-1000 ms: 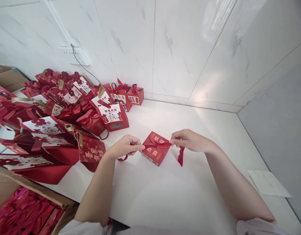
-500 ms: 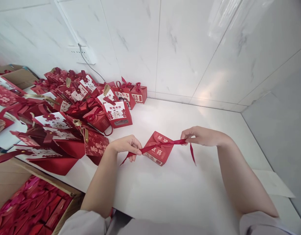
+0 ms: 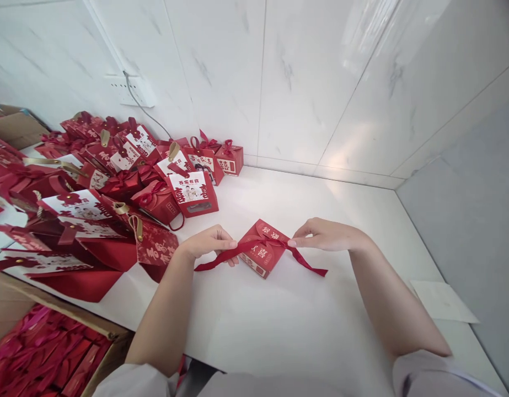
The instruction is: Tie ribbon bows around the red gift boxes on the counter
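Observation:
A small red gift box [image 3: 267,258] with printed characters sits on the white table [image 3: 254,325] between my hands. A dark red ribbon [image 3: 221,258] crosses the top of the box, its two ends hanging off to either side. At the box's left edge, my left hand [image 3: 213,242] pinches one side of the ribbon between thumb and fingers. My right hand [image 3: 316,234] pinches the other side close to the box's right corner, and the tail drops toward the table below it.
Many red gift boxes [image 3: 155,201] and card bags [image 3: 194,193] crowd the table's left side. Below left, a cardboard carton [image 3: 111,333] holds red boxes with ribbons. A cable [image 3: 144,107] runs from a wall socket [image 3: 132,91]. A white sheet [image 3: 444,301] lies at the right edge.
My right hand has moved left, closer to the box, and its grip is nearer the middle of the ribbon. The ribbon is slacker, with a longer tail on the right. The view has shifted slightly.

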Demonstrator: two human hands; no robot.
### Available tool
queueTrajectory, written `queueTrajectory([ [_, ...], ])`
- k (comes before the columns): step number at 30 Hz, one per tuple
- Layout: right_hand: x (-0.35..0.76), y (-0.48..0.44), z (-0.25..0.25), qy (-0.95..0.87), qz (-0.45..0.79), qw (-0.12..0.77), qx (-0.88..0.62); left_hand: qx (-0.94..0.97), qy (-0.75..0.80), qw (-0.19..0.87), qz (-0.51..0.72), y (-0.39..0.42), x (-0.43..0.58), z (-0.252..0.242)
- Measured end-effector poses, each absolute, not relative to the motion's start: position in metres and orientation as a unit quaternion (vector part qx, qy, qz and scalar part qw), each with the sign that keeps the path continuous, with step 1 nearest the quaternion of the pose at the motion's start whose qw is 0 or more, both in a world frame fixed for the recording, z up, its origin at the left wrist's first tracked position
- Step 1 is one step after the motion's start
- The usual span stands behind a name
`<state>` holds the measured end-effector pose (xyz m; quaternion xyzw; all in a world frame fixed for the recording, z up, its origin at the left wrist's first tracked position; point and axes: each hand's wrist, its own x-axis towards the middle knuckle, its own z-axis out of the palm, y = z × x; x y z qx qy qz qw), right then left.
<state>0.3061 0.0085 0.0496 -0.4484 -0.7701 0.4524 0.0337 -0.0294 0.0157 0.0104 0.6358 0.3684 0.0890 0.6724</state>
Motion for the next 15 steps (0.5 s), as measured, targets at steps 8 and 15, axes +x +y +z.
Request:
queueTrajectory([
  [8, 0.302, 0.001, 0.055, -0.786, 0.453, 0.015, -0.42, 0.607, 0.401, 0.679, 0.1, 0.013, -0.024, 0.018],
  [15, 0.304, 0.005, 0.059, -0.762, 0.506, 0.035, -0.403, 0.591, 0.426, 0.673, 0.133, 0.01, -0.021, 0.021],
])
